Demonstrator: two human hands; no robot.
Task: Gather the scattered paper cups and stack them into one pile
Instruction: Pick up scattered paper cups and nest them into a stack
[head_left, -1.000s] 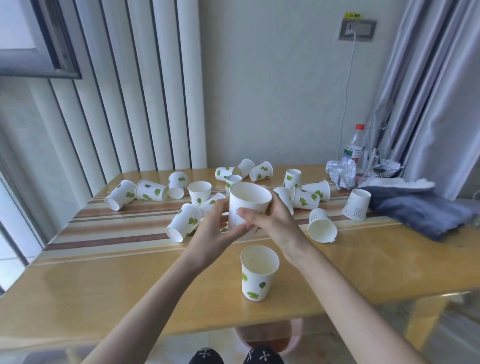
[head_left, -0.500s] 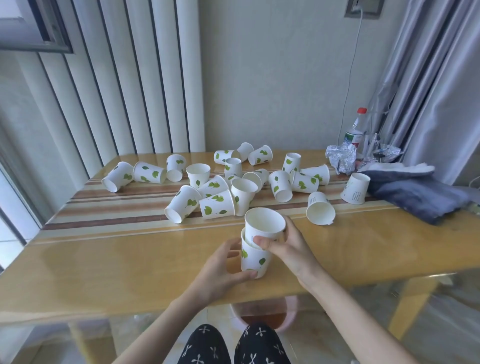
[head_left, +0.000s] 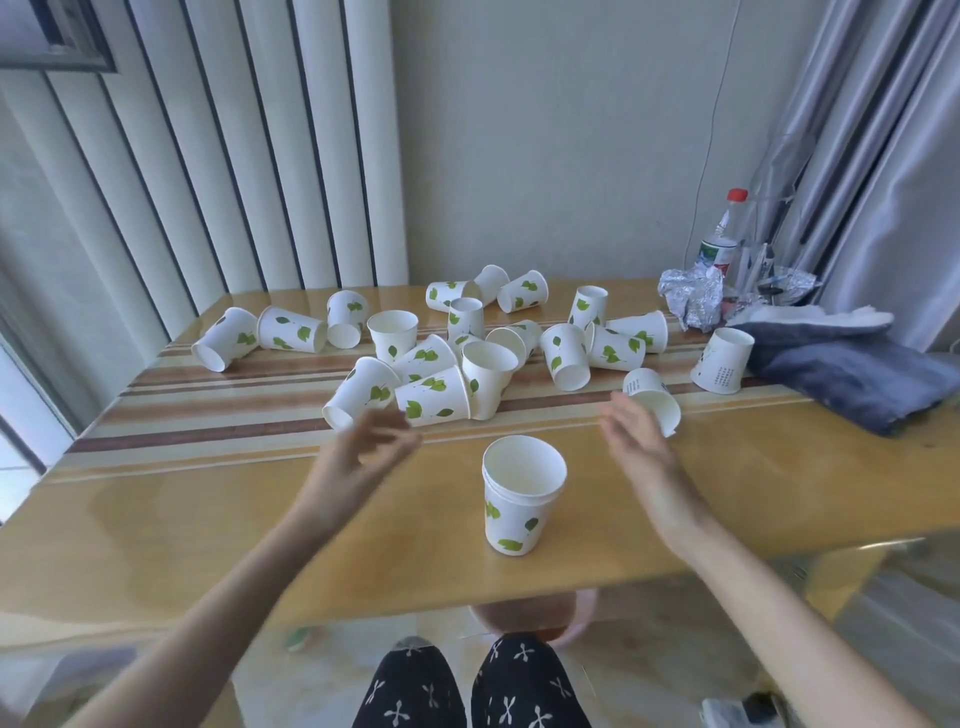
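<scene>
A small pile of white paper cups with green leaves (head_left: 522, 493), looks like 2 cups nested, stands upright near the front of the shiny wooden worktop (head_left: 156, 519). Nothing touches it. The left hand (head_left: 358, 457) is up just left of the pile, grip apart w/ fingers loosely curled, holding nothing. The right hand (head_left: 641, 447) is up on the right side, grip apart & flat, also holding nothing.

The rest of the loose leaf-print paper cups (head_left: 467, 358) lie further back on the striped part, most on their sides, some upright. A tipped white cup with small print (head_left: 652, 400) lies just beyond the right hand. A lying cup w/ leaves (head_left: 434, 397) is nearest the left hand.

Next step is prob to grab another cup. To do it well: take the nearest one by its side, not squeezing hard since paper dents. Turn it mouth up, line it over the pile, push straight down gently. Steady the pile w/ the other hand so it won't tip
</scene>
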